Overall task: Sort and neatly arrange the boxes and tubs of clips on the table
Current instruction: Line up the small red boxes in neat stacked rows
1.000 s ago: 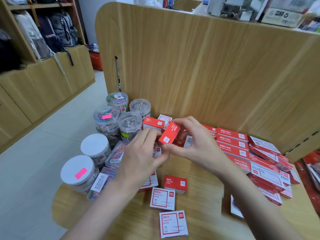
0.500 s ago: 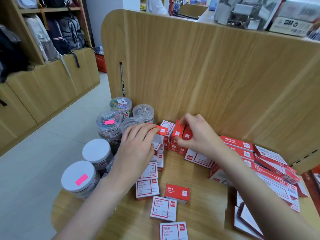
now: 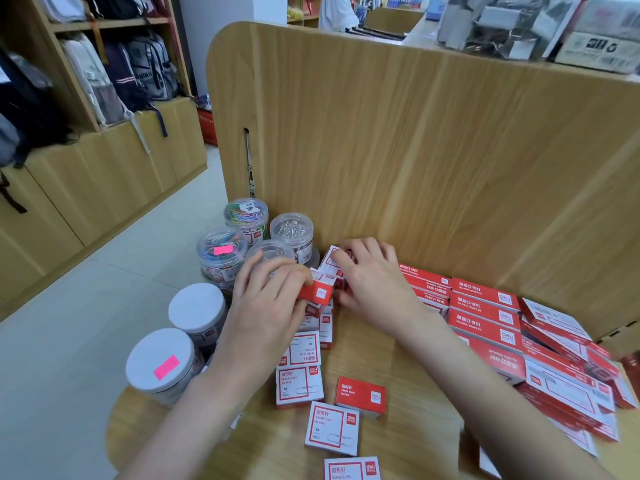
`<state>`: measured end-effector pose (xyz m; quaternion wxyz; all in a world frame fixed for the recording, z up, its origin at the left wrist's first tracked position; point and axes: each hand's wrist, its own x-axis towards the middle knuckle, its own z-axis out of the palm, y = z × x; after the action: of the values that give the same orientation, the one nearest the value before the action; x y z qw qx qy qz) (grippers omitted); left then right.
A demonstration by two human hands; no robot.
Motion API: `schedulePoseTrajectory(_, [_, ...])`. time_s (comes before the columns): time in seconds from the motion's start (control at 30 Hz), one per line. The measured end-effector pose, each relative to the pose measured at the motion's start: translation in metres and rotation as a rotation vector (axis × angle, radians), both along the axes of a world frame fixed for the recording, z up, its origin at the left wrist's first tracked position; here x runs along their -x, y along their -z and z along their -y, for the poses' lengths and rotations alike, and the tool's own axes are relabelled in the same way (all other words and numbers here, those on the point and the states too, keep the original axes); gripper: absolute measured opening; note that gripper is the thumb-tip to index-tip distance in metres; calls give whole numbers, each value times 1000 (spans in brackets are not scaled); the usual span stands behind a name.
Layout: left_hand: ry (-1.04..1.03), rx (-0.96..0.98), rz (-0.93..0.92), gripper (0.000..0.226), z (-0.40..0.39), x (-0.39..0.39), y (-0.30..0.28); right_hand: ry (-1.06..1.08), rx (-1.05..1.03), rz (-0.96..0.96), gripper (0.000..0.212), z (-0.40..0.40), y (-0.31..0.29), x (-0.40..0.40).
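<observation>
I am reading this as the middle of the sorting: the small red paper-clip boxes are being gathered into a stack against the wooden partition (image 3: 433,150), in the centre of the frame. My left hand (image 3: 266,306) is gripping one small red box (image 3: 317,293), its fingers curled over the top and the box's end face pointing right. My right hand (image 3: 370,275) is resting on the box stack (image 3: 330,263) at the partition, fingers curled over a white-faced box there; I judge it is steadying the pile, though what lies under the palm is hidden.

The next move, as I see it, is calling for the held box to be set down square beside or on top of that stack, with the right hand giving way without knocking the pile. After that, the loose boxes (image 3: 299,381) lying in the lower centre of the desk (image 3: 408,434) are waiting: some flat with white faces up, one red box (image 3: 360,394) standing apart.

As for containers: at centre left, clear tubs are standing together. The rear tub (image 3: 246,216) and the pink-tagged tub (image 3: 221,252) are holding coloured clips; the silver-clip tub (image 3: 291,230) and another one partly behind my left hand are holding plain metal ones. Two white-lidded tubs (image 3: 162,363) are standing at lower left; I cannot tell their contents. On the right, longer staple boxes (image 3: 485,311) are lying in rows, those nearest the right edge tilted and overlapping.
</observation>
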<state>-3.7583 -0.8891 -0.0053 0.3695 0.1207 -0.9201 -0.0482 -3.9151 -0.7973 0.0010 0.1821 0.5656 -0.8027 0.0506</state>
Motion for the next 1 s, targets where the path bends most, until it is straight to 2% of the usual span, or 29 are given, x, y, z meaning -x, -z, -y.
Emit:
schedulePoseTrajectory(0.13, [-10, -53, 2, 27, -1, -1, -3, -25, 22, 60, 43, 1, -1, 1])
schedulePoseTrajectory(0.23, [18, -63, 2, 25, 1, -2, -7, -78, 110, 294, 44, -1, -5, 2])
schedulePoseTrajectory(0.33, [36, -90, 13, 26, 2, -2, -9, -166, 351, 608, 45, -3, -24, 6])
schedulePoseTrajectory(0.43, [33, -91, 25, 23, 2, -1, -8, -179, 513, 580, 45, -13, -42, 15])
schedulePoseTrajectory(0.6, [47, -99, 35, 24, 6, 0, -9, -208, 447, 510, 40, -21, -41, 14])
schedulePoseTrajectory(0.73, [56, -117, 37, 27, 7, -1, -7, -143, 298, 620, 57, -16, -32, 13])
schedulePoseTrajectory(0.8, [60, -127, 30, 26, 7, -1, -6, -121, 298, 641, 61, -13, -28, 12])
schedulePoseTrajectory(0.9, [62, -147, 18, 25, 7, -1, -5, -65, 278, 585, 52, -8, -23, 9])
schedulePoseTrajectory(1.0, [61, -150, 13, 25, 7, -1, -5, -78, 262, 444, 36, -6, -16, 5])
